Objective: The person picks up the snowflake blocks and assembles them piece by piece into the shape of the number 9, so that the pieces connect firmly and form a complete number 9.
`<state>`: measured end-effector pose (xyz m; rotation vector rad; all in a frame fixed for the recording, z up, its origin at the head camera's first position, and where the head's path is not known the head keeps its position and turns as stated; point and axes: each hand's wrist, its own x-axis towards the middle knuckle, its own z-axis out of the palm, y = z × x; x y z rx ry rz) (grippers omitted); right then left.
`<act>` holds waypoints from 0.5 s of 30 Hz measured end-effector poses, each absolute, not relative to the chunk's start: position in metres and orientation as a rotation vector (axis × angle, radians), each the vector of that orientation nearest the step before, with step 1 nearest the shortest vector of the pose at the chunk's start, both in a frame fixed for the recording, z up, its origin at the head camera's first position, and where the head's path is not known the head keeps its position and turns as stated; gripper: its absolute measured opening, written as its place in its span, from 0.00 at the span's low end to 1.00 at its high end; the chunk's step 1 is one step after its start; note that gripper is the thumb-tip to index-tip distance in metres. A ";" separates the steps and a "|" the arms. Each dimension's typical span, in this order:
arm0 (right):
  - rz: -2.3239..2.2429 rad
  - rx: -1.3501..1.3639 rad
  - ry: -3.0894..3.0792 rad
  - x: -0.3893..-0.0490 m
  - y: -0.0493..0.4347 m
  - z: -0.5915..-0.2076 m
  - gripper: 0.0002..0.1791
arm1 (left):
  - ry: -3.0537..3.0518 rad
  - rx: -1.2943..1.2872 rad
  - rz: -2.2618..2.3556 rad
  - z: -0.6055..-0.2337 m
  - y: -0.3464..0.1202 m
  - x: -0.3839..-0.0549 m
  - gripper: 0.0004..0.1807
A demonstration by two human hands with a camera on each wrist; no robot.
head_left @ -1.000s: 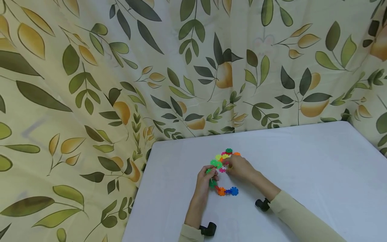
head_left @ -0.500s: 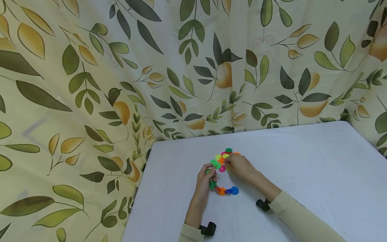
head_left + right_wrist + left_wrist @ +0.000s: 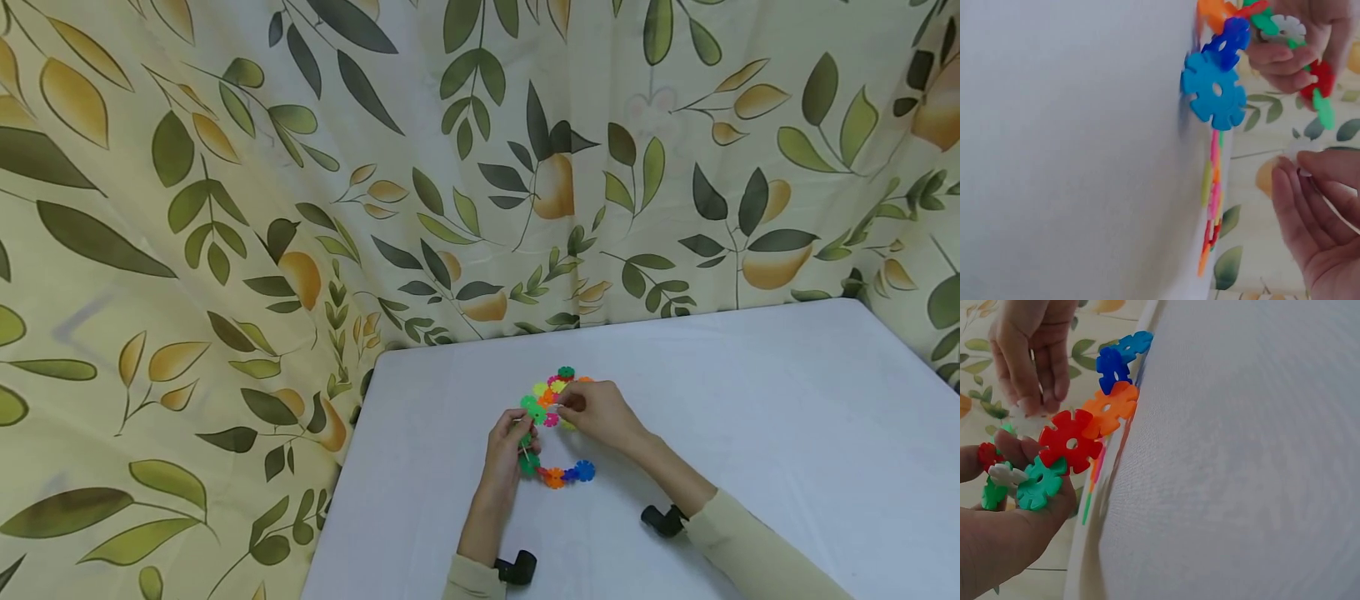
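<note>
A chain of interlocking plastic snowflake discs is held in my left hand (image 3: 504, 450), its fingers and thumb curled around the green and white discs. From there the chain runs through a red disc (image 3: 1057, 439), an orange disc (image 3: 1119, 406) and a dark blue disc (image 3: 1110, 365) to a lighter blue disc (image 3: 1200, 78) at its end. At the hand's other end, a second red disc (image 3: 1325, 78) joins a light green disc (image 3: 1322, 109). My right hand (image 3: 606, 414) pinches a whitish translucent disc (image 3: 1300, 147) between thumb and fingers, partly hidden by them, close to the chain's light green end.
Loose snowflake discs (image 3: 558, 387) in yellow, pink, orange, green and red lie flat on the white-covered table (image 3: 750, 433), just beyond my hands. A leaf-patterned curtain (image 3: 465, 250) hangs behind and to the left of the table. Each wrist carries a black camera (image 3: 516, 568).
My right hand has come up from the loose discs with the whitish disc between its fingertips. The left hand stays nearly in place, while the chain's blue end has shifted slightly.
</note>
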<state>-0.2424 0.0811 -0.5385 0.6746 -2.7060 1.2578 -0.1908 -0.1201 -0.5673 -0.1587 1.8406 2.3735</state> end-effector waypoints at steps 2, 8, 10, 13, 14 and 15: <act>1.311 0.681 -2.662 -0.240 0.082 -0.538 0.04 | 1.827 -0.169 2.386 -0.567 -0.120 -0.191 0.13; 1.426 0.703 -2.565 -0.234 0.082 -0.538 0.06 | 1.841 -0.190 2.403 -0.569 -0.119 -0.192 0.11; 1.452 0.709 -2.535 -0.232 0.083 -0.539 0.06 | 1.849 -0.190 2.405 -0.569 -0.118 -0.192 0.10; 1.487 0.723 -2.492 -0.231 0.083 -0.540 0.06 | 1.852 -0.194 2.412 -0.569 -0.117 -0.192 0.10; 1.497 0.729 -2.477 -0.231 0.084 -0.541 0.07 | 1.856 -0.197 2.411 -0.568 -0.117 -0.192 0.10; 1.502 0.735 -2.464 -0.230 0.084 -0.541 0.07 | 1.860 -0.200 2.409 -0.568 -0.117 -0.192 0.11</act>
